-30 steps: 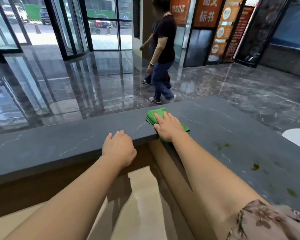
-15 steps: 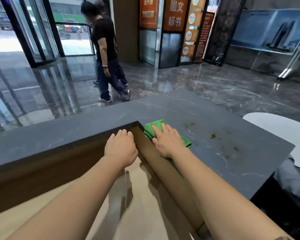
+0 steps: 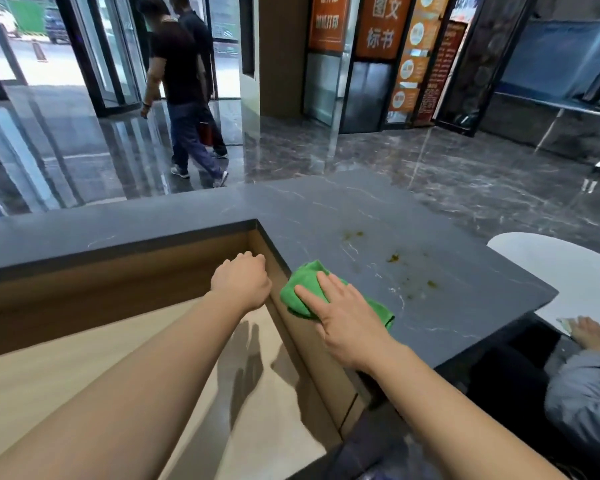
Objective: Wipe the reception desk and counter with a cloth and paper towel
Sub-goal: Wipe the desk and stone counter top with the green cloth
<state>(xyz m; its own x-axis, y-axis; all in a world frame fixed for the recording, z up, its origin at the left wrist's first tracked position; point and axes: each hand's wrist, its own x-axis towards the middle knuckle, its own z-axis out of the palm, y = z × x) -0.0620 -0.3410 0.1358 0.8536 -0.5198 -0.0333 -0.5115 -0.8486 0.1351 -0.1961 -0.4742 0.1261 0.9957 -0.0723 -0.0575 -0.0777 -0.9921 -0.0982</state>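
A folded green cloth (image 3: 300,289) lies on the dark grey stone counter (image 3: 430,323), close to its inner edge. My right hand (image 3: 343,317) presses flat on the cloth with straight fingers. My left hand (image 3: 241,284) hangs with curled fingers beside the counter's wooden inner wall, above the beige desk (image 3: 84,368), holding nothing. Yellow-brown stains (image 3: 394,258) dot the counter to the right of the cloth. No paper towel is in view.
Another person's hand (image 3: 593,336) and grey sleeve rest at the far right beside a white rounded surface (image 3: 551,265). Two people (image 3: 184,98) walk across the glossy lobby floor beyond the counter, toward glass doors.
My right hand has slid the cloth along the counter toward me, away from the inner corner. My view has turned right. The walkers have moved farther toward the doors.
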